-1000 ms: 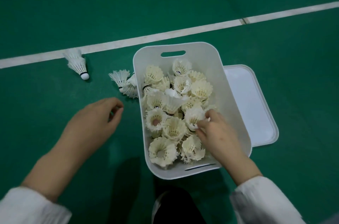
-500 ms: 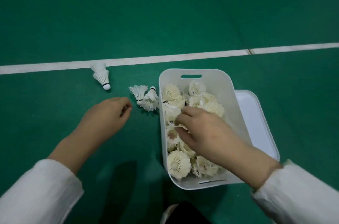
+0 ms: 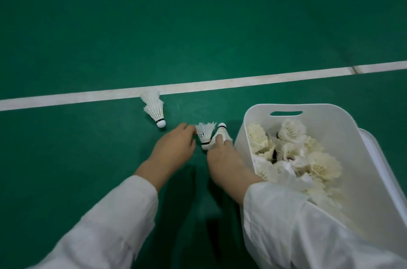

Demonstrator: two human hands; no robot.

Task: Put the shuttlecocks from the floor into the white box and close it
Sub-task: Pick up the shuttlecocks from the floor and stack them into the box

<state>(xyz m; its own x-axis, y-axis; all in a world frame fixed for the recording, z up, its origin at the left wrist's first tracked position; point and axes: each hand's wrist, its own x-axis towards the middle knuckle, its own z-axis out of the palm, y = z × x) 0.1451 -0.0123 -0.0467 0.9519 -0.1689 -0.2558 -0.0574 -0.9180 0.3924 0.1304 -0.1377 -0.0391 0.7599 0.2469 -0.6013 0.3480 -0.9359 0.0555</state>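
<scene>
On the green floor (image 3: 88, 48), just beside the smooth white box (image 3: 242, 136), our right hand (image 3: 222, 158) pinches a conical feather shuttlecock (image 3: 222, 130). Our left hand (image 3: 174, 147), fingers (image 3: 189, 131) loosely curled, touches the neighbour shuttlecock (image 3: 204, 134) at its skirt.

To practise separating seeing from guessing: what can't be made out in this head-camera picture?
- Lid: head view, mostly behind the white box, cut by the right edge.
- Box's near end: head view, covered by the right sleeve.
- Right hand grip on the cork-up shuttlecock: head view, fingertips hidden by the hand.
</scene>
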